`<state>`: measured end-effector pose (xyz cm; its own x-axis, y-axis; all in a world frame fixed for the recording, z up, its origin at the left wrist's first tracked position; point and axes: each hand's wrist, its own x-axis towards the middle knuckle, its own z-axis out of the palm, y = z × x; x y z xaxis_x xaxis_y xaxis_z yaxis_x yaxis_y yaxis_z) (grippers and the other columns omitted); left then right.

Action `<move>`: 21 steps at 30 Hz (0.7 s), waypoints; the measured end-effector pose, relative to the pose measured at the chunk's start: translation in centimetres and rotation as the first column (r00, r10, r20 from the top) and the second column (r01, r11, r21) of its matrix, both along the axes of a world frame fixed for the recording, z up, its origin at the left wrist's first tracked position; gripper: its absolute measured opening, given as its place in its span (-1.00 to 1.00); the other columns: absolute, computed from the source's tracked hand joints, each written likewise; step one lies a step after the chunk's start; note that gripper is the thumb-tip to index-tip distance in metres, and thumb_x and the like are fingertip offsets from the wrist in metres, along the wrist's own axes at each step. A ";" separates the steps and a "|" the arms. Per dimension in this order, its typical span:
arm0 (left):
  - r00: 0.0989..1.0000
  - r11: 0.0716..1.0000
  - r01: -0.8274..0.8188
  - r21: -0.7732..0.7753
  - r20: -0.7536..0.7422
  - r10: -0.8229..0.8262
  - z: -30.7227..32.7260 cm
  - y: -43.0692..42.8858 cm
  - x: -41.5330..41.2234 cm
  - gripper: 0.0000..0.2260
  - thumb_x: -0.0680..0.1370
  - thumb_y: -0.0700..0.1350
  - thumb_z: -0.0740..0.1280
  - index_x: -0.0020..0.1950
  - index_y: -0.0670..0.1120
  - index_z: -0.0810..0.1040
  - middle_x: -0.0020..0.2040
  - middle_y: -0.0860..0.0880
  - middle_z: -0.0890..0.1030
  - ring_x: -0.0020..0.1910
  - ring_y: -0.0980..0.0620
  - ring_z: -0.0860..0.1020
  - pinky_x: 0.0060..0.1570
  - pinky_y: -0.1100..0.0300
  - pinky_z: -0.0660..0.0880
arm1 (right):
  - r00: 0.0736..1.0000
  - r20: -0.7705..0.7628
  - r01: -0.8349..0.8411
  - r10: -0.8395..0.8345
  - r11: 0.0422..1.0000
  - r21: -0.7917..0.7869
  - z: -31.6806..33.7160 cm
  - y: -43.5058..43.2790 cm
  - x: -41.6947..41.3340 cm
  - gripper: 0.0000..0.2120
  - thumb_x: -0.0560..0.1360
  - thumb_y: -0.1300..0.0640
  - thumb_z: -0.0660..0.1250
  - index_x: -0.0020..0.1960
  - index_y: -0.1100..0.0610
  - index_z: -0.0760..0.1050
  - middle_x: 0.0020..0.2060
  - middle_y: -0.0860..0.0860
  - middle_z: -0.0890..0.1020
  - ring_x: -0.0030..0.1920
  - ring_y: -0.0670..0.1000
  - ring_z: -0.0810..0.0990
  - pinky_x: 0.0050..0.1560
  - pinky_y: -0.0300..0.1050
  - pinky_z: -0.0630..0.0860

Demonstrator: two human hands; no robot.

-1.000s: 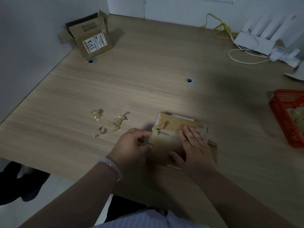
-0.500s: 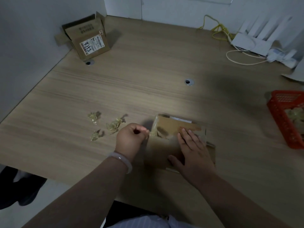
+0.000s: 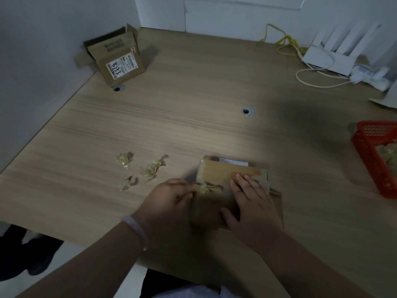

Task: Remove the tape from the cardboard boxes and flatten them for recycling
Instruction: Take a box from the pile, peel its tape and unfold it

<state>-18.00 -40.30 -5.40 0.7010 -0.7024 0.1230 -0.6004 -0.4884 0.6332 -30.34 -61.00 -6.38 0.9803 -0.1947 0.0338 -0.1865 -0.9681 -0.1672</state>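
Flattened cardboard box [image 3: 217, 179] lies on the table [image 3: 193, 125], at its near edge. Right hand [image 3: 250, 203] rests flat on the box, grip released, fingers spread. Left hand [image 3: 169, 198], at the box's left edge, pinches a crumpled tape strip [image 3: 204, 187]. Three tape scraps [image 3: 148, 169] lie left of the box. A red basket [image 3: 374, 155] sits right of it. A second, unflattened box [image 3: 117, 59] stands far beyond, at the wall corner.

red basket [image 3: 365, 145]: cut by right edge | box label [image 3: 121, 66]: print unreadable
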 end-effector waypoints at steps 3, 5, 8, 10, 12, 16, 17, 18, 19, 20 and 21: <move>0.935 0.962 -0.262 -0.074 -0.265 0.234 -0.2 -0.9 0.9 -0.85 0.51 -0.11 0.39 -0.03 0.16 0.60 -0.13 0.22 0.63 -0.08 0.27 0.58 0.01 0.43 0.45 | 0.997 0.048 0.067 -0.068 0.998 0.012 0.8 0.1 1.8 -0.43 0.38 -0.21 0.20 0.30 0.04 0.49 0.26 0.00 0.51 0.29 0.08 0.42 0.34 0.11 0.35; 0.892 0.939 -0.342 -0.028 -0.325 0.315 -0.6 -2.0 1.7 -0.83 0.46 -0.10 0.45 -0.17 0.19 0.56 -0.21 0.19 0.63 -0.13 0.22 0.59 -0.03 0.34 0.49 | 0.996 0.063 0.068 -0.069 0.997 0.027 0.8 0.0 2.9 -0.45 0.41 -0.21 0.16 0.33 0.00 0.45 0.28 -0.02 0.48 0.31 0.07 0.39 0.35 0.10 0.32; 0.896 0.922 -0.388 0.002 -0.235 0.377 -1.0 -3.3 3.1 -0.87 0.40 -0.06 0.49 -0.14 0.11 0.59 -0.21 0.13 0.60 -0.17 0.12 0.57 -0.08 0.25 0.49 | 1.000 0.026 0.002 -0.002 1.000 0.011 -0.1 -0.1 3.4 -0.46 0.49 -0.18 0.11 0.43 -0.04 0.32 0.41 -0.03 0.37 0.44 0.03 0.25 0.47 0.03 0.11; 0.875 0.908 -0.417 -0.022 -0.279 0.395 -1.3 -3.9 4.4 -0.79 0.45 -0.06 0.45 0.08 0.03 0.61 -0.06 0.06 0.60 -0.08 0.10 0.57 -0.01 0.27 0.46 | 1.000 0.008 -0.019 0.019 1.000 0.015 -0.7 -0.3 3.3 -0.47 0.53 -0.17 0.09 0.46 -0.03 0.26 0.44 -0.02 0.33 0.47 0.01 0.19 0.51 0.02 0.04; 0.846 0.922 -0.388 0.012 -0.394 0.361 -1.6 -4.7 5.6 -0.68 0.52 -0.08 0.38 0.26 -0.09 0.55 0.10 -0.01 0.61 0.07 0.07 0.57 0.13 0.24 0.44 | 1.000 -0.002 -0.015 0.015 0.999 0.029 -0.8 -0.4 3.3 -0.47 0.54 -0.17 0.08 0.47 -0.04 0.23 0.45 -0.02 0.31 0.49 0.00 0.16 0.52 0.03 0.03; 0.792 0.933 -0.358 0.036 -0.517 0.324 -2.1 -6.0 6.5 -0.78 0.56 -0.12 0.33 0.17 -0.14 0.62 0.07 -0.12 0.66 0.08 -0.07 0.61 0.15 -0.06 0.52 | 1.000 0.002 -0.006 0.005 0.999 0.049 -0.5 -0.2 3.3 -0.46 0.52 -0.15 0.11 0.46 -0.01 0.27 0.46 0.00 0.31 0.49 0.01 0.17 0.52 0.02 0.02; 0.782 0.923 -0.384 0.013 -0.528 0.332 -2.2 -6.2 6.6 -0.83 0.55 -0.14 0.35 0.10 -0.12 0.65 0.01 -0.11 0.67 0.03 -0.09 0.62 0.09 -0.08 0.55 | 1.000 0.002 -0.004 0.004 0.999 0.052 -0.3 -0.2 3.3 -0.46 0.52 -0.15 0.11 0.46 -0.01 0.28 0.46 0.00 0.31 0.48 0.02 0.18 0.51 0.03 0.03; 0.765 0.910 -0.413 -0.015 -0.549 0.338 -2.3 -6.3 6.6 -0.87 0.53 -0.15 0.37 0.04 -0.09 0.67 -0.05 -0.10 0.68 -0.02 -0.10 0.63 0.04 -0.08 0.57 | 1.000 0.001 -0.002 0.002 0.999 0.053 -0.2 -0.1 3.3 -0.46 0.52 -0.14 0.11 0.46 -0.01 0.29 0.46 -0.01 0.31 0.48 0.02 0.18 0.51 0.03 0.04; 0.746 0.899 -0.437 -0.034 -0.572 0.341 -2.3 -6.3 6.6 -0.91 0.52 -0.16 0.39 -0.02 -0.04 0.67 -0.10 -0.07 0.67 -0.06 -0.09 0.64 0.00 -0.07 0.59 | 1.000 0.000 0.001 -0.001 0.999 0.054 -0.2 -0.1 3.3 -0.46 0.51 -0.14 0.11 0.46 -0.01 0.30 0.46 -0.01 0.31 0.48 0.02 0.19 0.51 0.03 0.05; 0.735 0.893 -0.448 -0.048 -0.588 0.337 -2.2 -6.4 6.7 -0.91 0.51 -0.17 0.40 -0.08 0.01 0.66 -0.14 -0.05 0.67 -0.10 -0.08 0.63 -0.03 -0.05 0.60 | 1.000 0.002 0.002 -0.002 0.998 0.056 -0.2 -0.1 3.3 -0.46 0.51 -0.14 0.11 0.46 0.00 0.30 0.46 0.00 0.32 0.48 0.03 0.19 0.51 0.04 0.05; 0.726 0.891 -0.450 -0.057 -0.604 0.328 -2.2 -6.4 6.9 -0.89 0.50 -0.18 0.40 -0.12 0.04 0.65 -0.17 -0.04 0.66 -0.13 -0.06 0.63 -0.05 -0.02 0.60 | 1.000 0.002 0.002 -0.002 0.998 0.059 -0.2 -0.1 3.3 -0.46 0.51 -0.14 0.11 0.46 0.00 0.31 0.45 0.00 0.32 0.48 0.03 0.20 0.51 0.04 0.06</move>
